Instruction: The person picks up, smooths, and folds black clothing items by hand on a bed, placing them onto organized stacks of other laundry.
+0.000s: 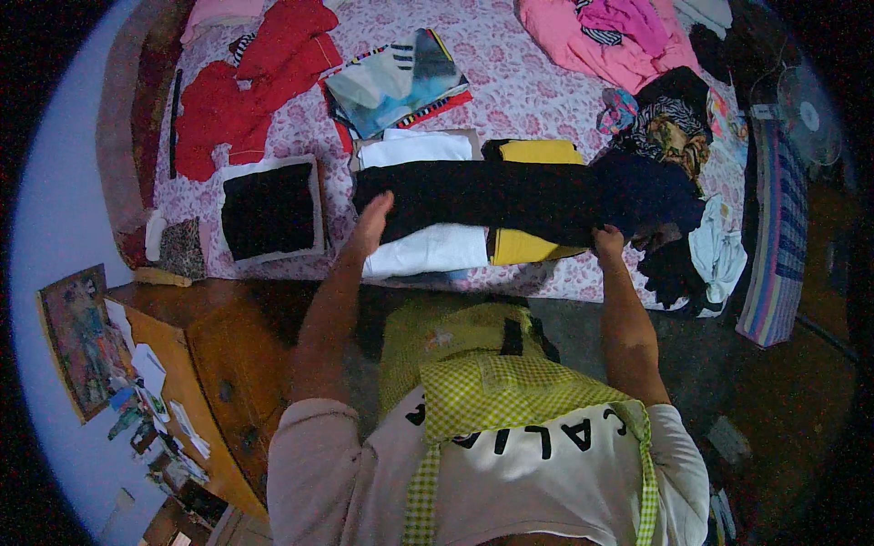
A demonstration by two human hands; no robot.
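A long strip of folded black cloth (478,194) lies crosswise on the bed, over a folded white cloth (427,252) and a folded yellow cloth (532,247). My left hand (374,217) rests flat against the strip's left end, fingers extended. At the near edge toward the right, my right hand (608,241) pinches the black fabric. Past that hand the strip meets a dark bunched garment (649,191); where one stops and the other begins is hard to tell. To the left sits a folded black cloth (268,208) on a pale one.
Red clothing (252,95) and a printed folded cloth (396,78) lie farther back on the floral bedsheet (485,75). Pink bedding (601,41) is at the far right, with patterned clothes (672,136) nearer. A wooden drawer cabinet (225,368) stands left, a fan (809,116) right.
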